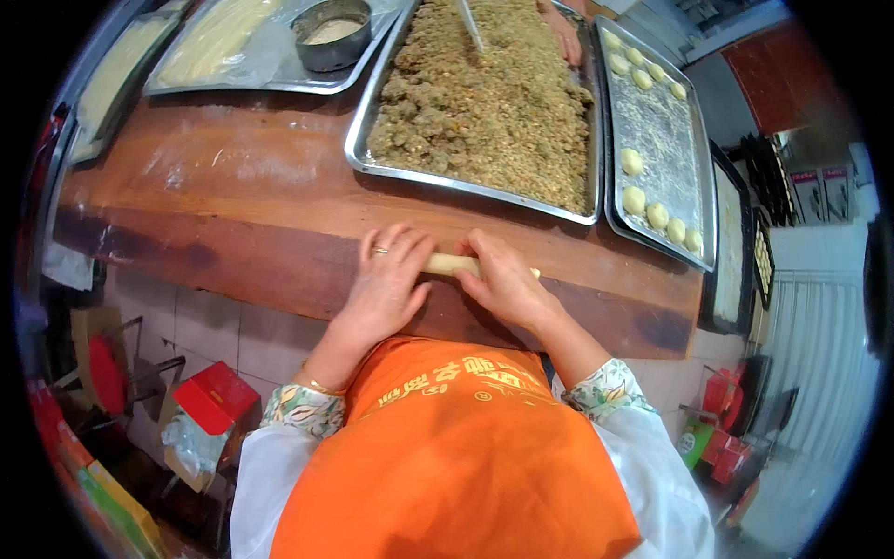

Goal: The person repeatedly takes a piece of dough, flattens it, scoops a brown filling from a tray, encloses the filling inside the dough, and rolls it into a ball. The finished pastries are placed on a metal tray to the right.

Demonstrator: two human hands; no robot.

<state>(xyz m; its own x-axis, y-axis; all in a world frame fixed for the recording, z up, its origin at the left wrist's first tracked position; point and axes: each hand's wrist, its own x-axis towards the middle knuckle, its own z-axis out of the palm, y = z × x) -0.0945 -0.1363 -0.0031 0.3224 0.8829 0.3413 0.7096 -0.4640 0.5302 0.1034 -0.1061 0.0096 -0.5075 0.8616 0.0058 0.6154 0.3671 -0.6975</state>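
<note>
A pale roll of dough (447, 264) lies crosswise near the front edge of the wooden table (279, 175). My left hand (394, 272) rests on its left part, palm down, with a ring on one finger. Around the right part of the roll, my right hand (499, 276) curls with thumb and fingers gripping it. A small end of dough shows past my right hand. Beyond my hands stands a large metal tray (475, 192) full of crumbly brown filling (489, 119). To its right, dough balls (633, 200) sit on a floured metal tray (656, 129).
Another person's hand (564, 38) is at the filling tray's far right, near a pale utensil (471, 26). At the upper left, a round metal ring mould (332, 35) stands on a tray of plastic-covered dough (209, 42). Boxes (216, 398) stand below on the left.
</note>
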